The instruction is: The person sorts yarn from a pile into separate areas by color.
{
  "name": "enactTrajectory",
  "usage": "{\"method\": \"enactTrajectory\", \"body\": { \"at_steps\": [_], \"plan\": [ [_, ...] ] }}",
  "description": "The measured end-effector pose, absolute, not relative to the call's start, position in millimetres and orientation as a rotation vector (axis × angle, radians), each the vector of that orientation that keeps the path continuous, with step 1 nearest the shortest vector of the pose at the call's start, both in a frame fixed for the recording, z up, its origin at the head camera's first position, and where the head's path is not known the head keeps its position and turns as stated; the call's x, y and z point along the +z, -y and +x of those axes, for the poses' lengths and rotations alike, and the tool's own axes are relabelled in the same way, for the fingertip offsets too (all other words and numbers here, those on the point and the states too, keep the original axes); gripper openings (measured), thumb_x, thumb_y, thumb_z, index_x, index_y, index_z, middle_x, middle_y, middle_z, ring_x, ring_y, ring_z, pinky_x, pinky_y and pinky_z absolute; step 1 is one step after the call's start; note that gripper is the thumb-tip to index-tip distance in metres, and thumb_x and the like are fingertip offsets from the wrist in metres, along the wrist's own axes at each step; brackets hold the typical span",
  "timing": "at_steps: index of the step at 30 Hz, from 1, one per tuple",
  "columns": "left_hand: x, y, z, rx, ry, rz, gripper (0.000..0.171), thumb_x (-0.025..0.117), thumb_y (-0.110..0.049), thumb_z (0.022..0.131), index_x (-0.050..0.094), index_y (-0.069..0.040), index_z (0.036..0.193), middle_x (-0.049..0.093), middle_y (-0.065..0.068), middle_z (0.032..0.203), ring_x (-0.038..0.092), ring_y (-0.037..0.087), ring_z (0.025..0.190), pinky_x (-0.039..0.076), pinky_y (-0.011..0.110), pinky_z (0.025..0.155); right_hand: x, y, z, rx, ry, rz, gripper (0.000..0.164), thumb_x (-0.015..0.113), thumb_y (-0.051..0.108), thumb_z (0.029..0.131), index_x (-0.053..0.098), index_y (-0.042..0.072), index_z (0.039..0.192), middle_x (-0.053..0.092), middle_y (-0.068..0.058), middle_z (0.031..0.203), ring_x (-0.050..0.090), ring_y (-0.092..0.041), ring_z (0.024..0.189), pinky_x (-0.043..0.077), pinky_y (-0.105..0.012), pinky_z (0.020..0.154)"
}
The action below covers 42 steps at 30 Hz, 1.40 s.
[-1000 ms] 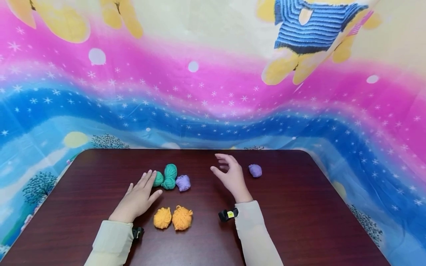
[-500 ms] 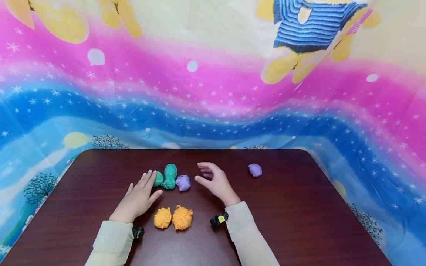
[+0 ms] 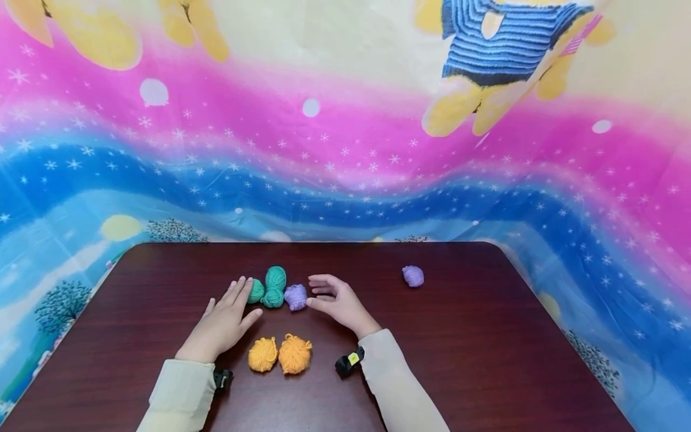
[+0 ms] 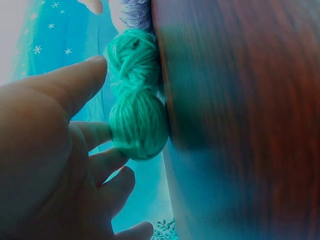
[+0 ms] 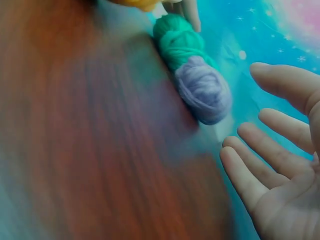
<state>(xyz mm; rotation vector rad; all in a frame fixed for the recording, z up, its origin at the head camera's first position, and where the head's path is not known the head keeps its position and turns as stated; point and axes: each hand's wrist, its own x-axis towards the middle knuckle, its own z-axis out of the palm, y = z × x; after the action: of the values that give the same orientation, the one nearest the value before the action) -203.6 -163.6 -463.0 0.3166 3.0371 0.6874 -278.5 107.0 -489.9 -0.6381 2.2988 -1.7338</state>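
My left hand (image 3: 220, 324) lies with fingers extended, its fingertips right at the leftmost green yarn ball (image 3: 256, 291). In the left wrist view that green ball (image 4: 139, 125) sits against the fingertips. A longer green yarn bundle (image 3: 275, 287) stands just right of it, followed by a purple yarn ball (image 3: 296, 297). My right hand (image 3: 340, 305) is on the far side of this purple ball, fingers spread and relaxed, holding nothing. The right wrist view has the purple ball (image 5: 204, 91) in front of the fingertips, with a small gap.
Two orange yarn balls (image 3: 263, 354) lie side by side nearer the front of the dark wooden table (image 3: 475, 348). Another purple yarn ball (image 3: 413, 276) sits apart at the back right. A printed cloth (image 3: 345, 180) hangs behind the table.
My right hand has moved left across the table, from the middle up to the purple yarn ball beside the green ones. The left hand and the yarn balls have stayed in place.
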Motion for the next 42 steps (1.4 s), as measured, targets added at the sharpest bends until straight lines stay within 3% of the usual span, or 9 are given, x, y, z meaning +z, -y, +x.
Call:
{"method": "enactTrajectory", "body": {
  "at_steps": [9, 20, 27, 34, 42],
  "plan": [
    [-463, 162, -203, 0.69, -3.032, 0.315, 0.074, 0.055, -0.036, 0.105, 0.024, 0.001, 0.16, 0.019, 0.026, 0.164, 0.018, 0.046, 0.15, 0.018, 0.074, 0.113, -498, -100, -280, -1.759, -2.234, -0.639, 0.053, 0.075, 0.011, 0.093, 0.057, 0.005, 0.142, 0.059, -0.015, 0.14, 0.06, -0.032, 0.123, 0.049, -0.045, 0.104],
    [-462, 163, -202, 0.704, -3.038, 0.331, 0.073, 0.056, -0.034, 0.105, 0.024, 0.003, 0.159, 0.02, 0.028, 0.163, 0.019, 0.048, 0.149, 0.018, 0.074, 0.112, -495, -94, -283, -1.567, -2.366, -0.616, 0.058, 0.079, 0.018, 0.09, 0.057, 0.012, 0.143, 0.059, -0.004, 0.14, 0.058, -0.024, 0.123, 0.051, -0.04, 0.1],
    [-461, 162, -203, 0.699, -3.03, 0.33, 0.074, 0.056, -0.035, 0.105, 0.024, 0.003, 0.159, 0.02, 0.028, 0.163, 0.019, 0.048, 0.15, 0.018, 0.074, 0.112, -494, -89, -284, -1.392, -2.496, -0.687, 0.06, 0.079, 0.019, 0.09, 0.056, 0.014, 0.145, 0.059, -0.002, 0.14, 0.058, -0.02, 0.119, 0.052, -0.031, 0.095],
    [-465, 163, -205, 0.684, -3.031, 0.323, 0.076, 0.056, -0.037, 0.104, 0.023, 0.003, 0.159, 0.019, 0.027, 0.164, 0.019, 0.047, 0.15, 0.018, 0.074, 0.112, -493, -87, -282, -1.39, -2.534, -0.706, 0.056, 0.081, 0.017, 0.089, 0.06, 0.011, 0.14, 0.062, -0.003, 0.135, 0.06, -0.021, 0.116, 0.054, -0.031, 0.091],
    [-467, 163, -206, 0.688, -3.032, 0.325, 0.075, 0.056, -0.037, 0.105, 0.023, 0.003, 0.16, 0.019, 0.027, 0.164, 0.019, 0.047, 0.15, 0.017, 0.074, 0.112, -496, -87, -282, -1.404, -2.544, -0.66, 0.048, 0.083, 0.019, 0.087, 0.063, 0.016, 0.131, 0.064, 0.0, 0.127, 0.06, -0.018, 0.114, 0.053, -0.03, 0.091]
  ]
}}
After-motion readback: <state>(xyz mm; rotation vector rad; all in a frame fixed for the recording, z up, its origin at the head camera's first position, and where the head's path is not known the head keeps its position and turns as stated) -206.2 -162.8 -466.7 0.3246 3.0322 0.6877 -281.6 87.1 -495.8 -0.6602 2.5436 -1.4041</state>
